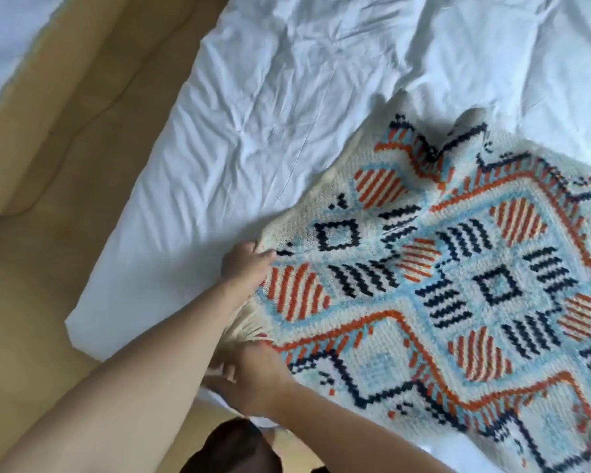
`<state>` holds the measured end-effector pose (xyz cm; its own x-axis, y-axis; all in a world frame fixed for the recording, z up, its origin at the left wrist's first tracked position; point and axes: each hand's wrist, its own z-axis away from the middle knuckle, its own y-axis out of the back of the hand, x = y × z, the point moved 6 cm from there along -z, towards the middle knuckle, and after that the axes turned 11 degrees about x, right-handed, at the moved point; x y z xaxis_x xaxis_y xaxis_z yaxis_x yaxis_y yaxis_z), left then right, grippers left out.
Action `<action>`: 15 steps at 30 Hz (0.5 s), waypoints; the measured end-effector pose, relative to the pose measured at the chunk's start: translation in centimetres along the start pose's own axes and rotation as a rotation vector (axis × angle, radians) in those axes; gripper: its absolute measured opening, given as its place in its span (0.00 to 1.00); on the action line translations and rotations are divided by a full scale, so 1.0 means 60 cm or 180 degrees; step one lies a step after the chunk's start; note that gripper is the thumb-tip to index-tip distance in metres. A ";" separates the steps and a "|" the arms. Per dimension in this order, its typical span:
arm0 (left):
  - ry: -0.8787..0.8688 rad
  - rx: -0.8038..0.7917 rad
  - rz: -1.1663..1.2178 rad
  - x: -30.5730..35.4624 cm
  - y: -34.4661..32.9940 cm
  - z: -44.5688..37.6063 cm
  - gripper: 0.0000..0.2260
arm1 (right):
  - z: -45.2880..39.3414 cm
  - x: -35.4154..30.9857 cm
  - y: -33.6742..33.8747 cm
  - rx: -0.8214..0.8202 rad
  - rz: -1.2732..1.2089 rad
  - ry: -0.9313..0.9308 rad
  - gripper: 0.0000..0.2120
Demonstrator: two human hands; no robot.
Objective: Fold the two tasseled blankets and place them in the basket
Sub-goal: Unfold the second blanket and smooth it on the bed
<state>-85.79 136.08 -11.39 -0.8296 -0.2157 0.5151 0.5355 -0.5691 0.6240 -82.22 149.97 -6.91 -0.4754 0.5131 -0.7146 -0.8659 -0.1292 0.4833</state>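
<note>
The patterned blanket [458, 285] is lying spread on the bed [253, 114], stretching away to the right. The left hand [246, 264] and right hand [253, 377] are both pinching its near tasseled edge; no basket is showing.

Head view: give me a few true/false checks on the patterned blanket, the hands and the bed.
1. The cream woven blanket with orange, navy and light-blue geometric pattern lies spread on the white wrinkled bed sheet. True.
2. Both hands grip the blanket at its near edge. True: the left hand and the right hand hold it by the cream tassel fringe.
3. The blanket is already folded into a compact square. False: it lies open, only rumpled at the far end.
4. A basket stands on the bed. False: none is in view.
5. The sheet is dark grey. False: white.
</note>
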 end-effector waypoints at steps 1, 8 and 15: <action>-0.0022 0.0204 -0.0069 0.000 0.019 -0.015 0.13 | -0.013 0.017 0.050 0.0468 -0.0131 -0.0137 0.14; -0.0051 0.0050 -0.0914 -0.029 0.087 -0.045 0.11 | -0.193 0.094 0.368 0.2642 -0.0093 -0.0795 0.14; -0.0096 -0.0509 -0.1363 -0.043 0.043 -0.058 0.11 | -0.373 0.213 0.530 0.2475 0.0247 -0.2200 0.49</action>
<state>-82.84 132.41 -13.14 -0.9646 0.0877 0.2488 0.1120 -0.7178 0.6872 -119.29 133.41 -11.98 -0.1204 0.9323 -0.3411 -0.3812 0.2739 0.8830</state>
